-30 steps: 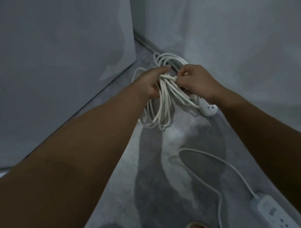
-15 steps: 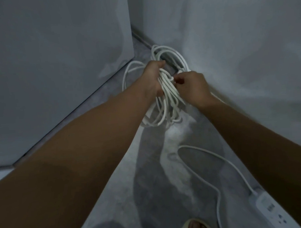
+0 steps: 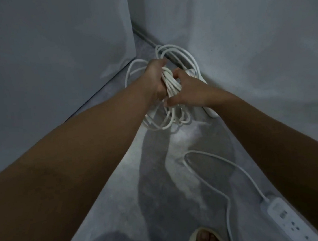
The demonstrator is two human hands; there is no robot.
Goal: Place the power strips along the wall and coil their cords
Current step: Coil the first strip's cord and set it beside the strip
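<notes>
My left hand (image 3: 156, 81) grips the middle of a bundle of coiled white cord (image 3: 170, 82), whose loops hang down to the floor and spread toward the corner. My right hand (image 3: 188, 92) holds the same bundle from the right, thumb and fingers curled round the strands. Under my right wrist, against the right wall, peeks the end of a white power strip (image 3: 211, 113). A second white power strip (image 3: 285, 218) lies on the floor at the lower right, and its loose cord (image 3: 210, 173) curves across the floor.
A grey wall (image 3: 244, 58) runs along the right, and a grey panel (image 3: 56, 61) stands on the left; they form a narrow corridor of grey carpet. A sandalled foot (image 3: 206, 239) shows at the bottom edge.
Both hands have shifted along the bundle: my left hand closed tighter round the strands, and my right hand moved lower and wrapped its fingers round them. The far strip is now mostly hidden.
</notes>
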